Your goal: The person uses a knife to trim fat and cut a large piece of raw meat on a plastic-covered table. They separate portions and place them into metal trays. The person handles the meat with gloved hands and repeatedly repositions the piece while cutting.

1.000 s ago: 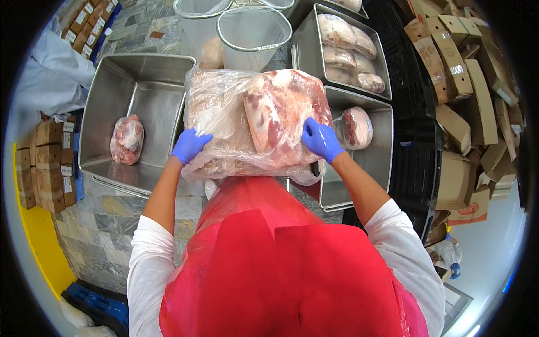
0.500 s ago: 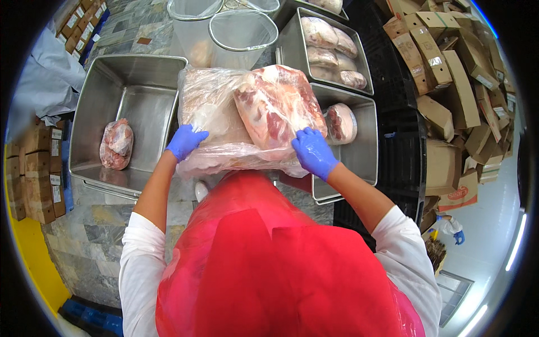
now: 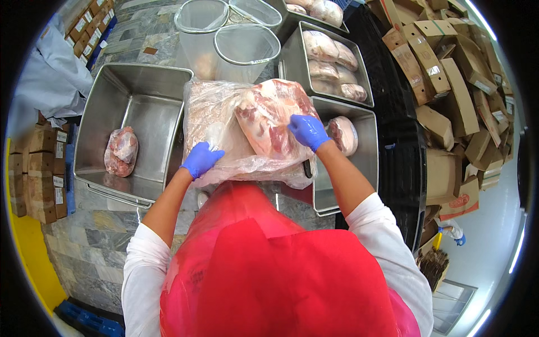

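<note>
A big slab of raw meat (image 3: 270,115) rests in front of me in clear plastic wrapping (image 3: 216,115), which is spread over a block-like load whose sides it drapes. With its fingers pinched, my blue-gloved left hand (image 3: 202,159) holds the wrapping at its near-left part. On the meat's right side, my right hand (image 3: 309,132), gloved in blue too, is closed on the wrapping, knuckles up. A short dark object like a handle (image 3: 307,168) shows at the near-right corner of the wrapping; its kind is unclear.
On the left, a deep steel tub (image 3: 151,121) holds one meat piece (image 3: 121,150). At right, another steel tub (image 3: 359,174) holds a wrapped piece (image 3: 342,136); a fuller tub (image 3: 366,84) stands beyond. Clear lined bins (image 3: 247,48) stand ahead. Flattened cartons (image 3: 460,90) pile up far right.
My left hand has moved right and nearer, pulling the wrapping. My right hand has shifted up along the meat's edge. The dark handle-like object has come into sight.
</note>
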